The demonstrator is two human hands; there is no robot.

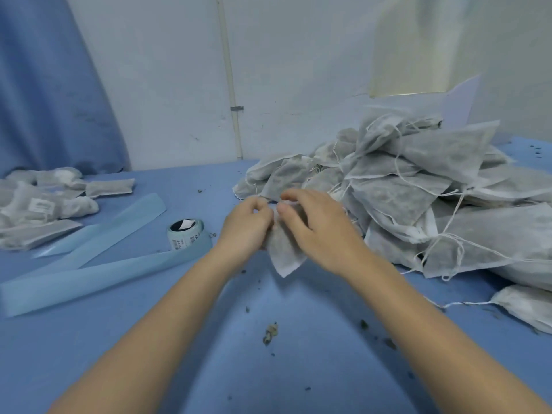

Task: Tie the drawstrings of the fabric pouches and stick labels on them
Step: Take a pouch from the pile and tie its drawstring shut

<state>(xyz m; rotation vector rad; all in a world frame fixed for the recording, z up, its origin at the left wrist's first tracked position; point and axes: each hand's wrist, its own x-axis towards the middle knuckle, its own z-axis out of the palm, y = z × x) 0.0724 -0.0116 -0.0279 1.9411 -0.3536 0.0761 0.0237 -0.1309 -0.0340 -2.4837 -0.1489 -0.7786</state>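
Observation:
A white fabric pouch (pixel 283 252) with dark filling hangs between my two hands at the middle of the blue table. My left hand (pixel 246 227) pinches its top edge from the left with curled fingers. My right hand (pixel 316 225) grips the top from the right, thumb and fingers curled over the neck. The pouch's drawstring is hidden under my fingers. A roll of labels (pixel 186 234) stands upright left of my left hand, with its pale blue backing strip (pixel 98 274) trailing off to the left.
A large heap of untied pouches (pixel 418 201) with loose strings fills the right side. A smaller pile of pouches (pixel 44 204) lies at the far left, one showing a label. Dark crumbs (pixel 270 333) dot the blue table (pixel 268 369). A wall and a blue curtain stand behind.

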